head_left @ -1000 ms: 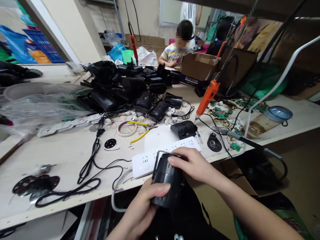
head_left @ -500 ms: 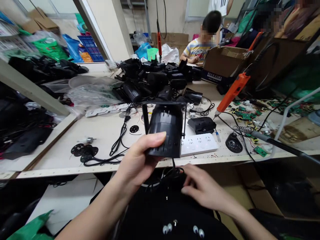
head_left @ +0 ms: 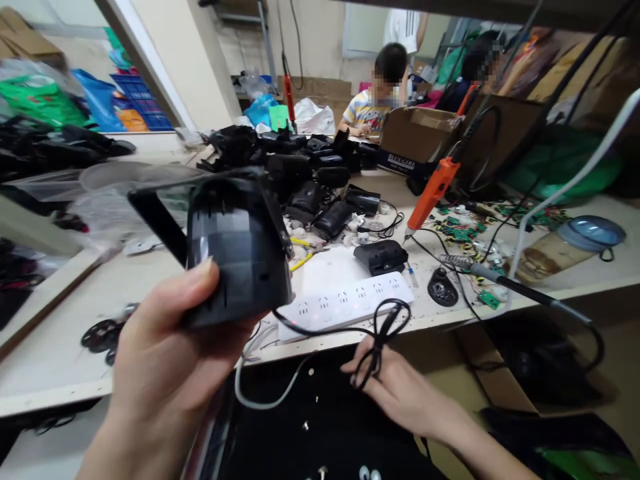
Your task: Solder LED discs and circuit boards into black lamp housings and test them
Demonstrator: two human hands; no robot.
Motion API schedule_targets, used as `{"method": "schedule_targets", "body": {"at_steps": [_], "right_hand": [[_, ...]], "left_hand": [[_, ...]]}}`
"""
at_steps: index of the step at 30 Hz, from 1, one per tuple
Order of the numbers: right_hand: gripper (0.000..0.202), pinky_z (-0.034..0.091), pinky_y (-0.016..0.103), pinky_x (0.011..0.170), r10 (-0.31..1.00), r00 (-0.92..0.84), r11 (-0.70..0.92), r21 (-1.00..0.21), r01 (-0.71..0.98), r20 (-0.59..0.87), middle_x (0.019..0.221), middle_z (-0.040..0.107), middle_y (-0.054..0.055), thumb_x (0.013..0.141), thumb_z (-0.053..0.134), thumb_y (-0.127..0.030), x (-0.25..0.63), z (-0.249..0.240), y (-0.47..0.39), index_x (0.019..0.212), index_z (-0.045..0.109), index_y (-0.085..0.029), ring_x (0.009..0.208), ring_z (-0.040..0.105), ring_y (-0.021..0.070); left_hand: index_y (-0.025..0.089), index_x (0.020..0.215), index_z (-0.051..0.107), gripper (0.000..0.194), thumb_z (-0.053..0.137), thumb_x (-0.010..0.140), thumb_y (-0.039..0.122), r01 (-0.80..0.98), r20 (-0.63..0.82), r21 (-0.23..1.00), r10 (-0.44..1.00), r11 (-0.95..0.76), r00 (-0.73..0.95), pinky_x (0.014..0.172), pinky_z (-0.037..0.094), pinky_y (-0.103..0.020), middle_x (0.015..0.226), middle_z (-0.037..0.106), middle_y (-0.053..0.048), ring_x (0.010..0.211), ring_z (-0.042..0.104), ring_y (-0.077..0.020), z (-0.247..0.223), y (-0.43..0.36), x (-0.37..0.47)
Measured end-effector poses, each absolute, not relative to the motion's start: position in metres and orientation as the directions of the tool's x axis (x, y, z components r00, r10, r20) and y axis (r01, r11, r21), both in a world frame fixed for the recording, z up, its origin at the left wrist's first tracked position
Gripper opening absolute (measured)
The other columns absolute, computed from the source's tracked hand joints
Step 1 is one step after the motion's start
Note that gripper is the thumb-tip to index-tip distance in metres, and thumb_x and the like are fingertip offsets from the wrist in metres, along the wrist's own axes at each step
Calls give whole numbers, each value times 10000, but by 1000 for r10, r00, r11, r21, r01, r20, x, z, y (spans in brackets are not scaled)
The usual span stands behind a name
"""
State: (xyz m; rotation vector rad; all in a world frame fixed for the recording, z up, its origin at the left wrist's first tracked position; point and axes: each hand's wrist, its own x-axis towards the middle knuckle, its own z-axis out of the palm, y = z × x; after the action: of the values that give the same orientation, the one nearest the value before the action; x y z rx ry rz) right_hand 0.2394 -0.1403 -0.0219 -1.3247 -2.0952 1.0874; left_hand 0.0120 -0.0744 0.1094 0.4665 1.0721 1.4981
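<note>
Clasping the likely rigid housing (head_left: 235,247) by its body, left grip (head_left: 167,353) appears sound; right grip (head_left: 403,390) pinches pliable cord (head_left: 377,340).

Black garment (head_left: 270,413) on torso/lap, plain dark cloth. Front has 4 small pale or shiny spots, scattered, roughly in line; exact type unclear. 2 whitish ovals (head_left: 369,474) side by side at bottom frame edge, partly cut off. Left hand (head_left: 175,340), right hand (head_left: 400,390) bare; both forearms bare.
</note>
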Motion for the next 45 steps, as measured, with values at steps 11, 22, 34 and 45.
{"method": "schedule_targets", "body": {"at_steps": [11, 22, 34, 45], "right_hand": [[457, 519, 348, 811, 692, 39, 359, -391, 847, 721, 1051, 664, 60, 827, 729, -104, 312, 58, -143, 1226, 610, -292, 915, 638, 207], [153, 486, 221, 734, 941, -258, 337, -516, 787, 221, 844, 731, 33, 776, 761, -60, 337, 9, -40, 896, 760, -155, 776, 673, 142], [271, 429, 227, 728, 925, -380, 347, -427, 835, 7, 857, 690, 61, 797, 581, 54, 328, 21, -26, 880, 764, -129, 780, 613, 154], [201, 430, 236, 776, 938, -346, 307, -418, 855, -19, 906, 690, 66, 843, 623, -6, 326, 12, -26, 936, 753, -127, 843, 616, 158]], "left_hand": [[119, 891, 715, 300, 745, 639, 280, 103, -729, 386, 234, 917, 644, 443, 519, -264, 727, 736, -97, 565, 649, -200, 8, -103, 82], [76, 826, 677, 497, 489, 826, 536, 307, -783, 55, -150, 950, 604, 453, 528, -332, 601, 677, -133, 509, 640, -235, -83, -107, 174], [136, 806, 649, 378, 570, 841, 504, 166, -841, 70, -31, 984, 540, 548, 557, -329, 643, 692, -86, 551, 653, -209, -82, -99, 174], [131, 799, 637, 359, 591, 834, 485, 98, -869, 51, -4, 994, 494, 581, 573, -352, 641, 683, -80, 568, 649, -208, -84, -106, 174]]}}
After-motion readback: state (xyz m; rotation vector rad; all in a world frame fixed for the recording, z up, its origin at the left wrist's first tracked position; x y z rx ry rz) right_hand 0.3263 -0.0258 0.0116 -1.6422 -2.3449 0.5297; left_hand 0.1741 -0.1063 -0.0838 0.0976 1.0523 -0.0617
